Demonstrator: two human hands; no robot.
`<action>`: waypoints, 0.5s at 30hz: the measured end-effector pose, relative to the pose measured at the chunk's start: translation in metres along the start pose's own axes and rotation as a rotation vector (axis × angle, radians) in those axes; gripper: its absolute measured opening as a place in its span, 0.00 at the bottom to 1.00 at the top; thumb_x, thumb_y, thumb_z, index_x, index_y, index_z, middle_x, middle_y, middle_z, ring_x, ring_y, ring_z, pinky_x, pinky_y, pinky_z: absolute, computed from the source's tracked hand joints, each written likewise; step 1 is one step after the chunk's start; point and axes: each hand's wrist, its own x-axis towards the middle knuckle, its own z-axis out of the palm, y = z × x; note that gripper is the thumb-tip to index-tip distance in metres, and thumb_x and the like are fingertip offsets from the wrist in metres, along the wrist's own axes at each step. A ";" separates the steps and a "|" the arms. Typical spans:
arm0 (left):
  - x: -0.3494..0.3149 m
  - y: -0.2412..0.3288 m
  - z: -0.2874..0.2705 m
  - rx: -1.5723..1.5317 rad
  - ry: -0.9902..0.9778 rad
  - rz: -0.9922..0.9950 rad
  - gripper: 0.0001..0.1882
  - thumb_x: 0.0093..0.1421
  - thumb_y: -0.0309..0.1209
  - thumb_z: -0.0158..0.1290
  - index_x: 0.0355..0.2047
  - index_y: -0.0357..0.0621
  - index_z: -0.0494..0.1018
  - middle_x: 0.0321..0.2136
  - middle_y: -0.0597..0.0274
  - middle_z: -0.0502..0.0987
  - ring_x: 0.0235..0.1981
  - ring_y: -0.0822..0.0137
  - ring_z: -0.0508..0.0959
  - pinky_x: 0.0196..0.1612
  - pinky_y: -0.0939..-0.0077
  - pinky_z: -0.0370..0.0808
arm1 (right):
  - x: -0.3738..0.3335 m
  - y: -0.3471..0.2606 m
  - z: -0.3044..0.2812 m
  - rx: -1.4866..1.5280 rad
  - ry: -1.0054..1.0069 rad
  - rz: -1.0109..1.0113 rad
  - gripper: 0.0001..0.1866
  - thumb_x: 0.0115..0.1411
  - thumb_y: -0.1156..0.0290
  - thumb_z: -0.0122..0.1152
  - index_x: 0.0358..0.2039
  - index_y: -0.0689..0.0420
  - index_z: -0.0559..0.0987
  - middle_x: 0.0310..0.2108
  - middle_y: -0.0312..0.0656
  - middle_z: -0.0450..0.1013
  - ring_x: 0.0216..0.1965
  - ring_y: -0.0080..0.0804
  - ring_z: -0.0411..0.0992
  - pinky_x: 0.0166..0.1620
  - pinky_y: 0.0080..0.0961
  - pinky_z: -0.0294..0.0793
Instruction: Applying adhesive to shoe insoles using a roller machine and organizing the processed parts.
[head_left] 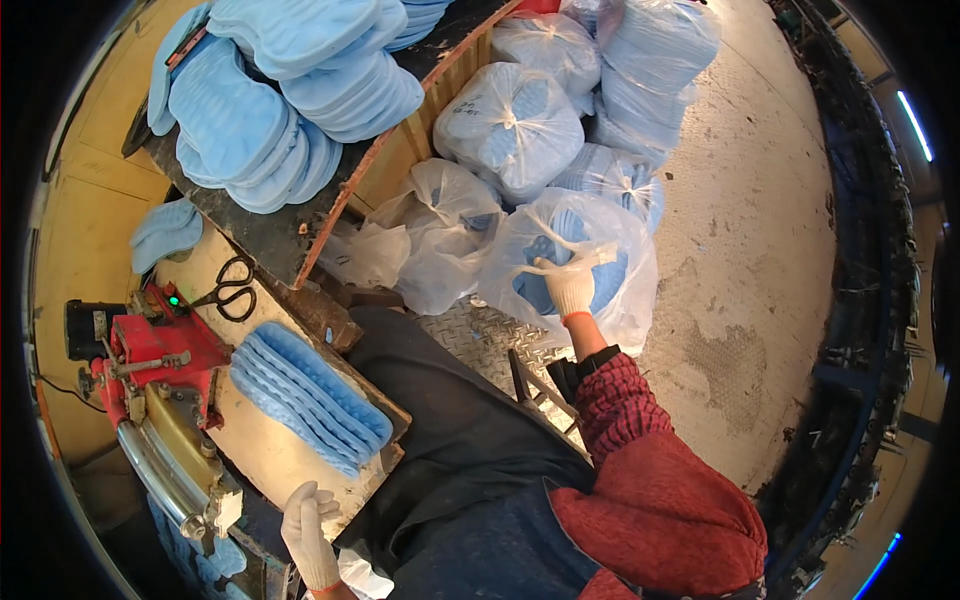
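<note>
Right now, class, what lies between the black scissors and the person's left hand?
In the head view, a stack of blue insole-shaped pieces lies between the black scissors and the left hand, resting on the pale worktop.

The sole view comes from a wide fisheye camera worn on the person's head, the left of a side-by-side pair. It faces downward from close above the body, looking over the lap [430, 440]. The left hand [312, 530] falls near the lower edge, the right hand [570, 288] right of centre. The floor [730, 270] lies farther from the lens. The picture is upright and unmirrored; dark framework [870, 300] at right visibly bows toward the rounded rim.
</note>
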 end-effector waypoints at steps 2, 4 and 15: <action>0.003 -0.002 0.001 -0.013 -0.021 -0.007 0.18 0.66 0.32 0.47 0.49 0.28 0.72 0.34 0.53 0.77 0.33 0.66 0.78 0.39 0.74 0.76 | -0.014 -0.013 -0.016 -0.047 0.037 0.023 0.39 0.45 0.53 0.72 0.52 0.63 0.69 0.38 0.60 0.77 0.43 0.56 0.76 0.44 0.43 0.75; 0.001 0.000 0.002 -0.008 -0.016 0.012 0.19 0.67 0.32 0.46 0.49 0.27 0.72 0.34 0.53 0.77 0.33 0.66 0.78 0.39 0.74 0.76 | -0.025 -0.026 -0.031 -0.020 -0.061 0.086 0.43 0.46 0.55 0.71 0.59 0.60 0.62 0.40 0.57 0.77 0.43 0.56 0.76 0.45 0.44 0.75; -0.012 -0.013 -0.005 -0.022 -0.013 0.011 0.18 0.67 0.31 0.46 0.50 0.28 0.71 0.36 0.52 0.78 0.34 0.66 0.78 0.40 0.74 0.77 | -0.035 -0.011 -0.030 -0.049 0.031 -0.054 0.38 0.45 0.54 0.72 0.52 0.59 0.67 0.40 0.55 0.77 0.43 0.57 0.76 0.46 0.44 0.74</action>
